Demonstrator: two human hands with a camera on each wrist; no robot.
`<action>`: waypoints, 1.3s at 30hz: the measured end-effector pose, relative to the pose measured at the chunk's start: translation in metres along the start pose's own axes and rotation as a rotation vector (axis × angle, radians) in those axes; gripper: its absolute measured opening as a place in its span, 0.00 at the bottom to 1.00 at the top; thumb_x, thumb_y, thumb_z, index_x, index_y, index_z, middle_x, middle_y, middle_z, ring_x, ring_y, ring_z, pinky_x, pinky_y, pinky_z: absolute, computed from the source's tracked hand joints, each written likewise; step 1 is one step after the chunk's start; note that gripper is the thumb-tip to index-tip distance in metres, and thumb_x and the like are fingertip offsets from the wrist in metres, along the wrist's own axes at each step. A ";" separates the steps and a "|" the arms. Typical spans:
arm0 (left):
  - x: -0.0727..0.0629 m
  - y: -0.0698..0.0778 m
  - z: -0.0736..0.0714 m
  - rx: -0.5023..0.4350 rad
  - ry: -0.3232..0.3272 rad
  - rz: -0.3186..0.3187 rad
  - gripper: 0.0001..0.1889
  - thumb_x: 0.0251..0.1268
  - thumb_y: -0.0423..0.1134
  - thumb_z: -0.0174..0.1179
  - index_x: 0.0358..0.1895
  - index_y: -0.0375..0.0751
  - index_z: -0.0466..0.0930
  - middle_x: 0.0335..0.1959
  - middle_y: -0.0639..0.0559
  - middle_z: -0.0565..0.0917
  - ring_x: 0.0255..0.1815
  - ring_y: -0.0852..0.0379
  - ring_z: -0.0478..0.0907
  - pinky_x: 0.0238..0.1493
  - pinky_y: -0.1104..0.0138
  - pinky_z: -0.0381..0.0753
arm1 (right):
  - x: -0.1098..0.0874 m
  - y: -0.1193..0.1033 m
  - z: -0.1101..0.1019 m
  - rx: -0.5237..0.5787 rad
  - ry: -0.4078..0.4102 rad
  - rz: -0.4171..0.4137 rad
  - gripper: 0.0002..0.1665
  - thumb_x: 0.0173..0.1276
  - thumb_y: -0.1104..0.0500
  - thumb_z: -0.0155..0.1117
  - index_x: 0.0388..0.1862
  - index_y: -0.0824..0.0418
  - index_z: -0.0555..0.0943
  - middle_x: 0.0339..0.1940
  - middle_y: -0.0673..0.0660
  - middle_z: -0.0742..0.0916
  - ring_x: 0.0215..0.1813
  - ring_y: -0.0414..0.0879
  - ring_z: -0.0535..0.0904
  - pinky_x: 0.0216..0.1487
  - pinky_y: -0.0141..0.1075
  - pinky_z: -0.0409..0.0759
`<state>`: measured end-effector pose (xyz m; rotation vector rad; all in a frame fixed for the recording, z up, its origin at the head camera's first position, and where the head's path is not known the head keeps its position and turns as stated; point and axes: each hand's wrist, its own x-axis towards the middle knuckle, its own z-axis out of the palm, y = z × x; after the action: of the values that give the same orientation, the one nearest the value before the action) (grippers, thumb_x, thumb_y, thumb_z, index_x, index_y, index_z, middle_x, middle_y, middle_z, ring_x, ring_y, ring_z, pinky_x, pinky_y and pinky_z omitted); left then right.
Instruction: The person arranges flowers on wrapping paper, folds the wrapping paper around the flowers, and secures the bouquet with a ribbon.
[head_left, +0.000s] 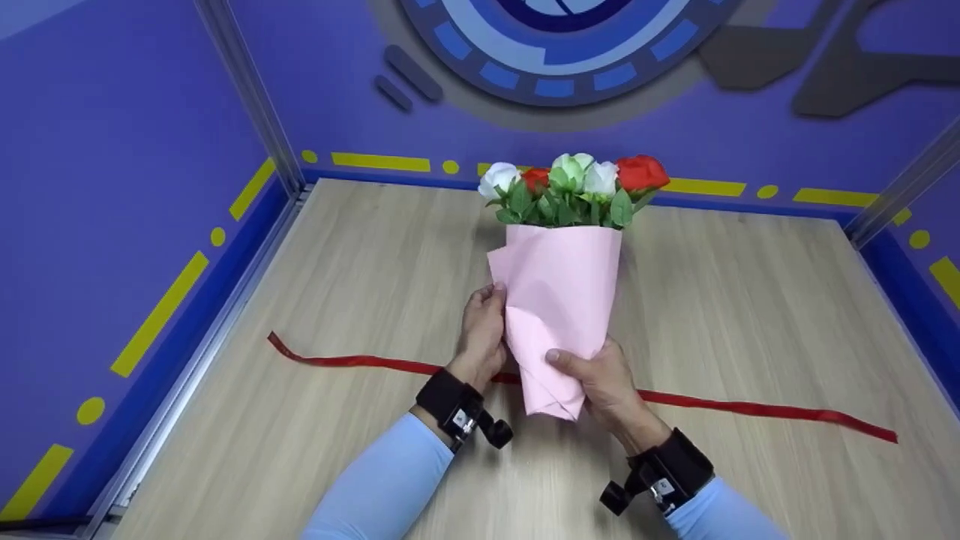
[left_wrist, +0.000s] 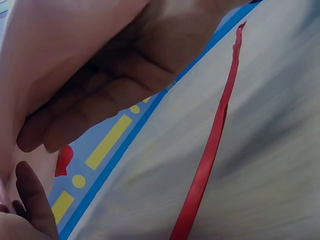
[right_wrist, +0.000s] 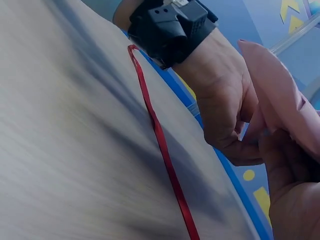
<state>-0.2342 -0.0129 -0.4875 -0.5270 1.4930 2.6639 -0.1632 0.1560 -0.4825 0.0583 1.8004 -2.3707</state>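
Observation:
A bouquet (head_left: 562,300) of white, red and pale green flowers with green leaves is wrapped in pink paper, held upright over the table. My right hand (head_left: 607,375) grips its narrow lower part, the thumb lying across the front of the paper. At the wrap's left edge, my left hand (head_left: 484,326) holds the paper, its fingers (left_wrist: 75,117) reaching behind it in the left wrist view. A long red ribbon (head_left: 750,408) stretches across the table below the bouquet; the hands and the wrap hide its middle.
The wooden table (head_left: 360,270) is bordered by blue-purple panels (head_left: 135,187) with yellow markings. Metal posts (head_left: 247,90) stand at the back corners. Black straps with small cameras (head_left: 454,409) sit on both wrists.

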 end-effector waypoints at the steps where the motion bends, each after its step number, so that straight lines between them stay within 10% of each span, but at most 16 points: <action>1: 0.000 0.002 -0.001 0.006 0.008 0.011 0.13 0.86 0.43 0.50 0.56 0.36 0.75 0.47 0.43 0.84 0.44 0.53 0.84 0.43 0.65 0.84 | -0.001 0.000 0.001 -0.009 -0.005 0.001 0.31 0.62 0.74 0.73 0.62 0.71 0.72 0.50 0.61 0.86 0.49 0.54 0.89 0.49 0.45 0.90; 8: 0.004 0.007 -0.009 -0.007 0.036 -0.016 0.12 0.87 0.40 0.45 0.51 0.34 0.73 0.48 0.44 0.79 0.47 0.52 0.79 0.46 0.65 0.81 | -0.004 0.001 0.002 -0.010 -0.016 0.002 0.31 0.62 0.74 0.73 0.63 0.69 0.72 0.51 0.62 0.85 0.50 0.55 0.88 0.49 0.46 0.90; 15: 0.005 0.000 -0.005 -0.084 -0.119 -0.170 0.10 0.84 0.38 0.52 0.53 0.35 0.80 0.41 0.48 0.84 0.42 0.56 0.82 0.46 0.66 0.84 | -0.008 0.004 0.008 0.032 -0.073 0.013 0.32 0.62 0.74 0.72 0.64 0.70 0.71 0.50 0.61 0.86 0.49 0.56 0.89 0.50 0.49 0.90; 23: -0.004 0.006 -0.005 0.044 -0.121 -0.118 0.20 0.80 0.43 0.58 0.66 0.37 0.77 0.46 0.47 0.85 0.46 0.54 0.83 0.47 0.65 0.84 | -0.009 0.007 0.010 0.021 -0.074 0.013 0.30 0.62 0.75 0.72 0.62 0.71 0.71 0.49 0.60 0.86 0.49 0.54 0.89 0.50 0.47 0.90; 30: -0.011 0.015 -0.009 0.126 -0.120 -0.100 0.28 0.84 0.60 0.48 0.48 0.37 0.85 0.32 0.49 0.86 0.28 0.59 0.83 0.30 0.70 0.82 | -0.006 0.011 0.004 -0.016 -0.017 0.007 0.31 0.60 0.75 0.73 0.61 0.72 0.72 0.48 0.60 0.87 0.49 0.54 0.89 0.50 0.46 0.90; 33: -0.013 0.018 -0.012 0.140 -0.242 -0.155 0.27 0.82 0.60 0.52 0.56 0.37 0.83 0.40 0.47 0.88 0.35 0.57 0.86 0.36 0.69 0.86 | -0.003 0.011 -0.001 -0.042 0.004 0.003 0.32 0.60 0.75 0.73 0.62 0.71 0.73 0.49 0.60 0.87 0.49 0.53 0.89 0.50 0.45 0.90; 39: -0.013 0.016 -0.015 0.159 -0.518 -0.150 0.30 0.70 0.23 0.64 0.73 0.32 0.69 0.63 0.36 0.83 0.57 0.46 0.87 0.59 0.57 0.87 | 0.001 0.012 -0.011 -0.109 -0.050 0.005 0.33 0.64 0.74 0.72 0.66 0.72 0.71 0.50 0.60 0.87 0.49 0.54 0.89 0.51 0.45 0.89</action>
<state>-0.2210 -0.0323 -0.4777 0.0620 1.4162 2.2941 -0.1634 0.1629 -0.4972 -0.0105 1.9000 -2.2456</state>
